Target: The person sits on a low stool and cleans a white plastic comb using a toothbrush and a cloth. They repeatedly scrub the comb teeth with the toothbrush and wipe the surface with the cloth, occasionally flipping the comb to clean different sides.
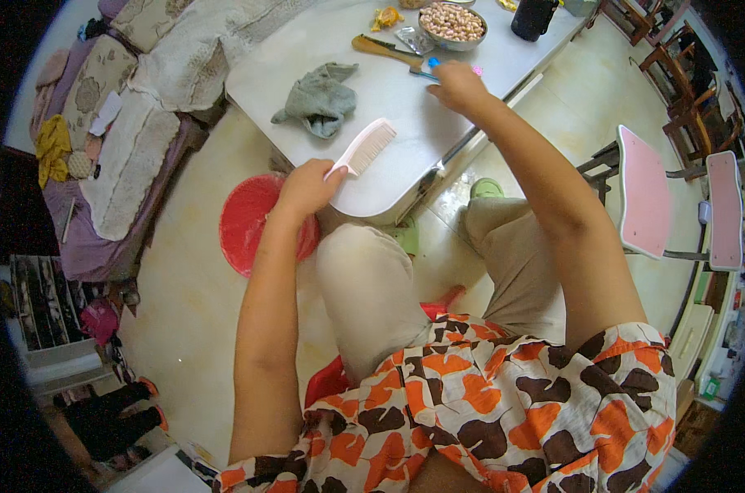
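Observation:
My left hand (311, 185) grips the handle end of a pale pink comb (369, 146), its teeth facing right, above the rounded near corner of a white table (385, 197). Farther off, my right hand (462, 89) has its fingers around a slim blue tool (424, 74), perhaps a small brush; part of it is hidden by the fingers. A blue knob-like piece (433, 62) shows beside the fingertips. Just left of that hand lies a brown wooden comb or brush (385, 49). A crumpled grey-green cloth (320, 98) rests on the table, left of the pink comb.
A metal bowl of peanuts (451, 26), a clear plastic packet (415, 39), orange peel (386, 18) and a black cylindrical container (532, 20) stand farther back. On the floor is a red basin (243, 222). A pink chair (643, 191) stands right, a covered sofa (132, 166) left.

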Demonstrator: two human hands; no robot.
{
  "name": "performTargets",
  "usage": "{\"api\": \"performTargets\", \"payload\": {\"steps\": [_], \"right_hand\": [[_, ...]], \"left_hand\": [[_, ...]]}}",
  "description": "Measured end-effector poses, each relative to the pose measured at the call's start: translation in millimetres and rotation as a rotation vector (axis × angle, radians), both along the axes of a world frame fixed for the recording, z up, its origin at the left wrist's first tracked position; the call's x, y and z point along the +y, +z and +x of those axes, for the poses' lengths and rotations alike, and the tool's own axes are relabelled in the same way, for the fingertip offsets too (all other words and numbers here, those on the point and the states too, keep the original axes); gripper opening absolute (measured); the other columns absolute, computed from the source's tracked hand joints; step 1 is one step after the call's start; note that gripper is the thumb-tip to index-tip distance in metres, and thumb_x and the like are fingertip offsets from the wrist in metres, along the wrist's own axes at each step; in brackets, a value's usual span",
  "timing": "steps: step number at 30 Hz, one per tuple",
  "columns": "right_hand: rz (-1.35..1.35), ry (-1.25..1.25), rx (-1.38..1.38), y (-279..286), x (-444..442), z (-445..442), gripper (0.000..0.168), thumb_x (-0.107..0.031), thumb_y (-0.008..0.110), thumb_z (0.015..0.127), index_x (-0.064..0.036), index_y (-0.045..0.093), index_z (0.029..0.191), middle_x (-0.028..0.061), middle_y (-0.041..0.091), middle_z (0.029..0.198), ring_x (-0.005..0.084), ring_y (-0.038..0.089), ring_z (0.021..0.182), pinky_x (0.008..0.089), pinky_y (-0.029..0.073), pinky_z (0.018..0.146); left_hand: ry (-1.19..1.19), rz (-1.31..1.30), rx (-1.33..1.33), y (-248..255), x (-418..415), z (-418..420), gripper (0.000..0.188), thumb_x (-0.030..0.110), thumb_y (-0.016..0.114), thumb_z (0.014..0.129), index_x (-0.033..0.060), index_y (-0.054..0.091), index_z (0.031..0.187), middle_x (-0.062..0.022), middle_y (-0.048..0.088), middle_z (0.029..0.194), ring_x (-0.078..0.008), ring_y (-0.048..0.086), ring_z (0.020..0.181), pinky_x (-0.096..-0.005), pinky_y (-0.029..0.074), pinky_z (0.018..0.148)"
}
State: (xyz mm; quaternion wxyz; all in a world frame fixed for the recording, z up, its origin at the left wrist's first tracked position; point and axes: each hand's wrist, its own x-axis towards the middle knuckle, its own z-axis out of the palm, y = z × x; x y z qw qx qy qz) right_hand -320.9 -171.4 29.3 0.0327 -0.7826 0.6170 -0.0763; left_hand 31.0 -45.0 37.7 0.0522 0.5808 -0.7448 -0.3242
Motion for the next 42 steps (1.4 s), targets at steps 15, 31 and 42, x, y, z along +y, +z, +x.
{"api": "performTargets", "payload": {"steps": [15, 31, 42], "right_hand": [[0.052, -0.302, -0.116, -20, 31, -27, 0.045, -0.033, 0.077, 0.088, -0.001, 0.065, 0.116, 0.0248, 0.073, 0.108, 0.0432, 0.071, 0.101, 0.0517, 0.056, 0.090], [0.092, -0.128, -0.506, 16, 205, 47, 0.041, -0.017, 0.066, 0.099, -0.010, 0.062, 0.139, 0.0252, 0.065, 0.093, 0.0407, 0.067, 0.085, 0.0477, 0.053, 0.078], [0.208, -0.035, -0.615, 3, 262, 92, 0.055, -0.002, 0.059, 0.097, -0.019, 0.057, 0.150, 0.0229, 0.058, 0.100, 0.0410, 0.063, 0.088, 0.0475, 0.053, 0.080]], "left_hand": [[0.041, -0.763, 0.186, -40, 22, -19, 0.032, 0.018, 0.079, 0.084, 0.0111, 0.072, 0.115, -0.0108, 0.068, 0.120, -0.0344, 0.061, 0.112, -0.0463, 0.049, 0.095], [0.066, -0.765, 0.359, -52, 22, -17, 0.011, 0.015, 0.077, 0.085, 0.0096, 0.079, 0.095, -0.0057, 0.076, 0.100, -0.0282, 0.069, 0.095, -0.0408, 0.052, 0.088], [0.076, -0.550, 0.436, -47, 8, -7, 0.015, 0.016, 0.083, 0.079, 0.0073, 0.081, 0.091, -0.0085, 0.077, 0.096, -0.0261, 0.072, 0.092, -0.0368, 0.056, 0.084]]}}
